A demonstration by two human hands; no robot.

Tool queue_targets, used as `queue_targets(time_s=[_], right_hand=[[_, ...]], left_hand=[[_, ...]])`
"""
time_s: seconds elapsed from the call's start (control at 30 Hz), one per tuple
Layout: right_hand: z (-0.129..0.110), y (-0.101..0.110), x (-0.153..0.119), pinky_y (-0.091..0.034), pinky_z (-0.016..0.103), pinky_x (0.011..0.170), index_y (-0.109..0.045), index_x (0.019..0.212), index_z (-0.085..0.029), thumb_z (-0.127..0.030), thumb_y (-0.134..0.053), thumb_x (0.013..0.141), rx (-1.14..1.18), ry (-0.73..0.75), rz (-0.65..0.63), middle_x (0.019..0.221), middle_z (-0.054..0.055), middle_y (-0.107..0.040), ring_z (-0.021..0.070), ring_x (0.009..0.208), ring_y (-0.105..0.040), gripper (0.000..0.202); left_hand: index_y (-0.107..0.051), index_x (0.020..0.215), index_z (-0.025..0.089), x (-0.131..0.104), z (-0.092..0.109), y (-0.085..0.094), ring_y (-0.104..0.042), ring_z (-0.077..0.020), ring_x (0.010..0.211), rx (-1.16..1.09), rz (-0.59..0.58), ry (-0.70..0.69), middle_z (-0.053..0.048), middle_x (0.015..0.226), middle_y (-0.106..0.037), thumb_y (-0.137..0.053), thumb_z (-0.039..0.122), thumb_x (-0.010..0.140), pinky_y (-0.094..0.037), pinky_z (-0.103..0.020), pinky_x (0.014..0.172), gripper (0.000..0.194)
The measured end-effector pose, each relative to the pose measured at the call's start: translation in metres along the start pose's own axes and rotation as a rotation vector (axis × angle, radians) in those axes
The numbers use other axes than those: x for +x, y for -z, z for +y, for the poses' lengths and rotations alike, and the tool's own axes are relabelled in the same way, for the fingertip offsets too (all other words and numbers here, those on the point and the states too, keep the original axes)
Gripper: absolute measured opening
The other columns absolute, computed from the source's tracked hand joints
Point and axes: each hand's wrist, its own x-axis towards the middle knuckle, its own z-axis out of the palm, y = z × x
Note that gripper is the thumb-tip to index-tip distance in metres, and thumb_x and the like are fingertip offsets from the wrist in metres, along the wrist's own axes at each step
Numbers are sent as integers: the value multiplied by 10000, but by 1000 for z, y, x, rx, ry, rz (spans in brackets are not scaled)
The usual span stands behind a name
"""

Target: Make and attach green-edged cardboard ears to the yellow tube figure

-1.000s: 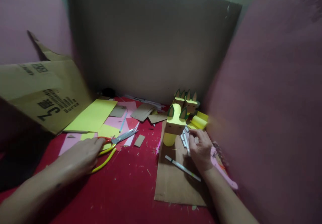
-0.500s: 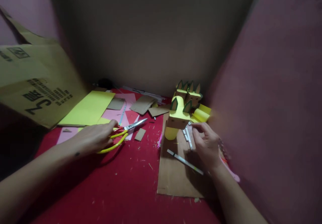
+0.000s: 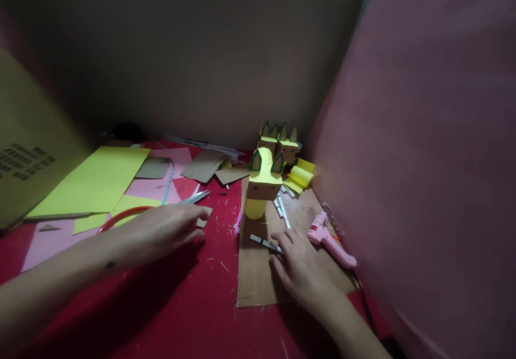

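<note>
My left hand point(image 3: 173, 229) hovers over the red surface with fingers apart, its fingertips by a small cardboard piece point(image 3: 205, 217). Beyond it lie the scissors point(image 3: 195, 197), partly hidden by the hand and sheets. My right hand point(image 3: 296, 259) reaches over the cardboard sheet point(image 3: 258, 284), its fingers around the near end of a thin white-grey marker point(image 3: 264, 242). Just behind, a yellow paper figure with a box head and two green-edged ears point(image 3: 265, 183) stands upright. More white markers point(image 3: 282, 208) lie to its right.
A pink glue gun point(image 3: 330, 239) lies right of my right hand, near the pink wall. Two similar eared figures point(image 3: 279, 145) and yellow paper point(image 3: 300, 176) stand behind. Yellow sheets point(image 3: 97, 179) and a large carton point(image 3: 28, 155) are at left.
My left hand has let go of the scissors and moved to the small cardboard piece. My right hand has come down from the markers behind to the nearer marker. The view has turned right.
</note>
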Motion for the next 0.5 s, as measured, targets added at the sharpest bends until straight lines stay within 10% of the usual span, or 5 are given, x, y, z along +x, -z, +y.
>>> queue_targets(time_s=[0.3, 0.5], right_hand=[[-7, 6, -5, -540, 428, 934, -742, 999, -229, -120, -656, 1004, 365, -171, -154, 1029, 83, -722, 280, 987, -651, 139], [-6, 12, -6, -598, 298, 653, -806, 1211, -211, -425, -724, 1051, 983, -319, -429, 809, 7, -750, 188, 679, -734, 280]], left_hand=[[-660, 1502, 240, 11, 86, -44, -761, -261, 1148, -181, 91, -309, -125, 1395, -740, -658, 363, 1143, -662, -387, 945, 380], [-659, 944, 249, 2, 90, -51, -566, -153, 613, -253, 53, -448, 12, 772, -624, -468, 336, 1196, -401, -270, 580, 328]])
